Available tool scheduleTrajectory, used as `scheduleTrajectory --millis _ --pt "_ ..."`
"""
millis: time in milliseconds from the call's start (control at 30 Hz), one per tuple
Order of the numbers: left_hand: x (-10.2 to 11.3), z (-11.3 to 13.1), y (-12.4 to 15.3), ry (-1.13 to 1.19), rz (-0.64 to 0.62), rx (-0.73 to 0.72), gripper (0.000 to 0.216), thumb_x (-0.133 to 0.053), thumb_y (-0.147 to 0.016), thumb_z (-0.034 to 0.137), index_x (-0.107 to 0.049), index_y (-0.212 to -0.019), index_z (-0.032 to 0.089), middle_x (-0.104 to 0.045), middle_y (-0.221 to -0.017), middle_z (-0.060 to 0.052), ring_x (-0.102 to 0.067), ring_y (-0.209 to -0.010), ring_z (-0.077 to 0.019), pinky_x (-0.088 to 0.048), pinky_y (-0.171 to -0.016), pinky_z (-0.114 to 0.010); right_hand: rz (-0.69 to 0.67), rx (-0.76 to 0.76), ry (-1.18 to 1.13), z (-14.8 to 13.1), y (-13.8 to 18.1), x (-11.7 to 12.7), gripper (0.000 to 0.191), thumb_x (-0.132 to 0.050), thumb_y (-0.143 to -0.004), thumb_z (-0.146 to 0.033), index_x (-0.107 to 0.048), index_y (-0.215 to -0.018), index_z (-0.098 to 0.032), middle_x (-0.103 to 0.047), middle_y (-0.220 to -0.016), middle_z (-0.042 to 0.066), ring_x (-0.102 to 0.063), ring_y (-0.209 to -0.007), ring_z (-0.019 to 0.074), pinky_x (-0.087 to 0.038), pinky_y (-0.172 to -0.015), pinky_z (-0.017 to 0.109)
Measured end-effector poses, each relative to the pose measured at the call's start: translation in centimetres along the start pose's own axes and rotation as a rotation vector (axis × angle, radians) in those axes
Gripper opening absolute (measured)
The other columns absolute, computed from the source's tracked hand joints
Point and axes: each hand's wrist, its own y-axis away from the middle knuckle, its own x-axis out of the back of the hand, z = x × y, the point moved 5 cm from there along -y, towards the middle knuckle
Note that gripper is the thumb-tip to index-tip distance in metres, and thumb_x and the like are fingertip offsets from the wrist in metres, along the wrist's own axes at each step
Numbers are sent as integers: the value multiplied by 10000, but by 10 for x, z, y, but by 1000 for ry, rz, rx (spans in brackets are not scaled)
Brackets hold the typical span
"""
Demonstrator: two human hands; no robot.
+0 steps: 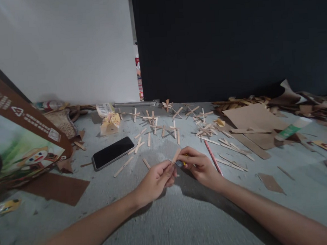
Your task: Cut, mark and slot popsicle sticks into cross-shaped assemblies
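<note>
My left hand is closed, pinching a wooden craft stick that points up and away. Beside it, my right hand closes around a small dark and yellow tool, whose kind I cannot make out. The tool is at the stick, right by my left fingertips. Beyond my hands stand and lie several crossed craft-stick pieces. Loose craft sticks are scattered on the grey surface, with more sticks to the right near a red-and-white striped straw.
A black phone lies left of my hands. Further left stand a printed brown box and a flat brown cardboard piece. Cardboard sheets and a green-and-white tube lie right. White and black panels rise behind.
</note>
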Motion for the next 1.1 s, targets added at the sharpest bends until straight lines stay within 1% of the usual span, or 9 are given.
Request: scheduleTrajectory --millis 167,467,700,833,1000,1100 --pt "0 -1 0 16 20 1 509 -571 -960 677 -488 -804 199 -391 -627 75 -322 -532 -85 -261 -530 -243 -11 -6 3 -1 -1 1 298 -505 -1077 -288 -783 -1183 -277 -664 -1028 97 -644 -898 202 -535 -745 320" --pt "-3 0 -2 0 2 40 542 -574 -940 707 -506 -780 193 -385 -581 83 -317 -511 -83 -266 -534 -247 -10 3 -24 -2 -2 0 310 -483 -1082 -290 -787 -1139 -265 -669 -1006 93 -641 -880 200 -535 -747 322" --pt "-2 3 0 -33 8 7 530 -532 -975 686 -493 -776 197 -393 -587 77 -332 -519 -87 -272 -537 -250 -33 -15 -14 -1 -3 2 310 -489 -1086 -327 -783 -1149 -252 -672 -1023 100 -646 -898 205 -535 -764 334" --pt "-2 6 1 -43 29 -1 545 -544 -959 704 -502 -771 195 -412 -610 65 -336 -528 -88 -266 -528 -249 -23 -15 -16 1 -2 2 302 -508 -1084 -342 -788 -1135 -242 -671 -1003 96 -645 -890 199 -539 -766 328" --pt "-4 6 -1 -51 -4 12 567 -563 -929 738 -489 -761 201 -374 -583 81 -290 -501 -78 -228 -507 -243 -39 -5 -29 0 -1 -1 327 -473 -1095 -339 -779 -1173 -255 -681 -1031 104 -649 -908 205 -542 -758 335" --pt "-4 6 -1 -53 -12 8 575 -567 -923 744 -485 -754 200 -378 -585 80 -301 -507 -79 -237 -516 -243 -40 -11 -43 -2 -1 -1 332 -460 -1099 -320 -779 -1166 -257 -679 -1043 108 -647 -919 205 -537 -738 325"
